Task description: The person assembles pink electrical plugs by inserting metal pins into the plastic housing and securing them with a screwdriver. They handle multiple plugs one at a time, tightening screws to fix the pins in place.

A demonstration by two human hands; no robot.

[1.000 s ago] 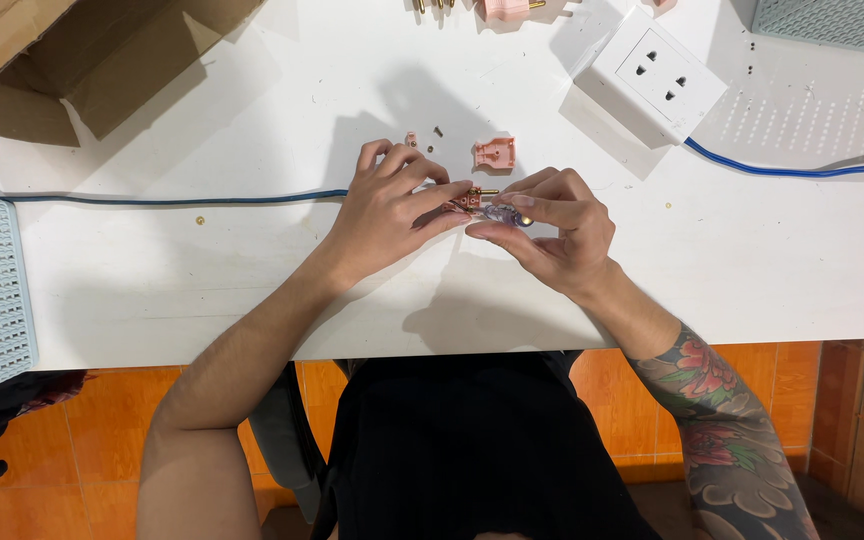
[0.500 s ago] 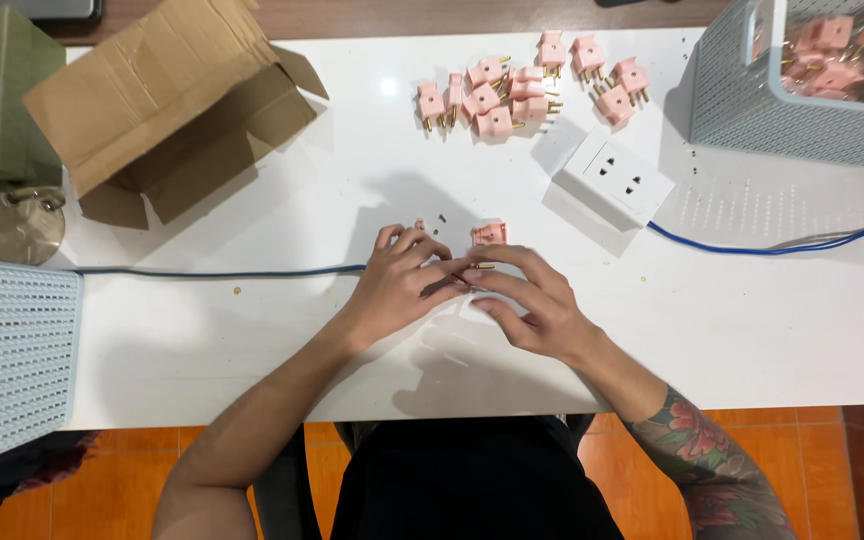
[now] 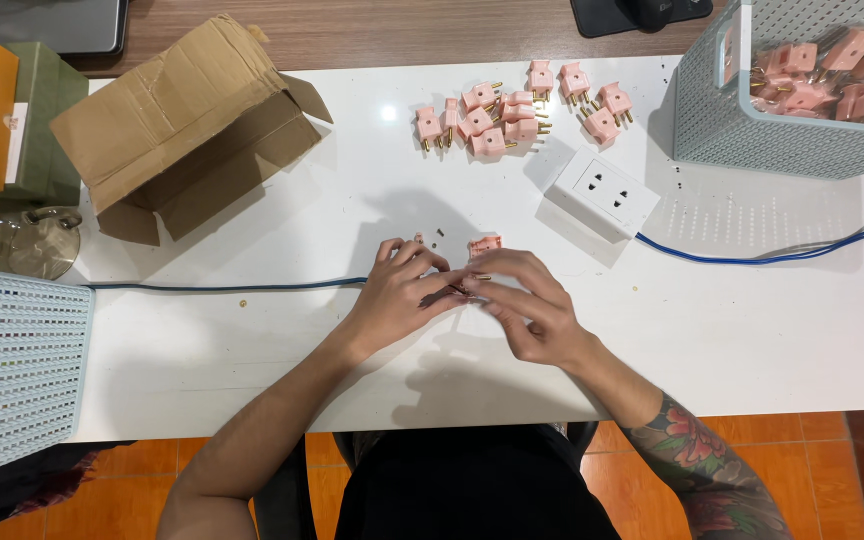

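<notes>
My left hand [image 3: 402, 295] and my right hand [image 3: 527, 305] meet over the middle of the white table [image 3: 752, 330]. Their fingertips pinch a small dark piece, seemingly a cable end, which the fingers mostly hide. A dark blue cable [image 3: 222, 287] runs from the left edge straight into my left hand. A pink plug part [image 3: 484, 245] lies on the table just beyond my fingers, with tiny dark screws [image 3: 439, 233] beside it.
A pile of pink plugs [image 3: 512, 112] lies at the table's far side. A white socket box [image 3: 602, 193] trails a blue wire [image 3: 782, 255] rightward. A grey basket [image 3: 752, 130] holds bagged pink plugs. An open cardboard box [image 3: 187, 125] and a white basket [image 3: 17, 370] stand left.
The view has tilted up, bringing the plug pile, grey basket and cardboard box into sight. My hands stay together on the small piece, barely shifting.
</notes>
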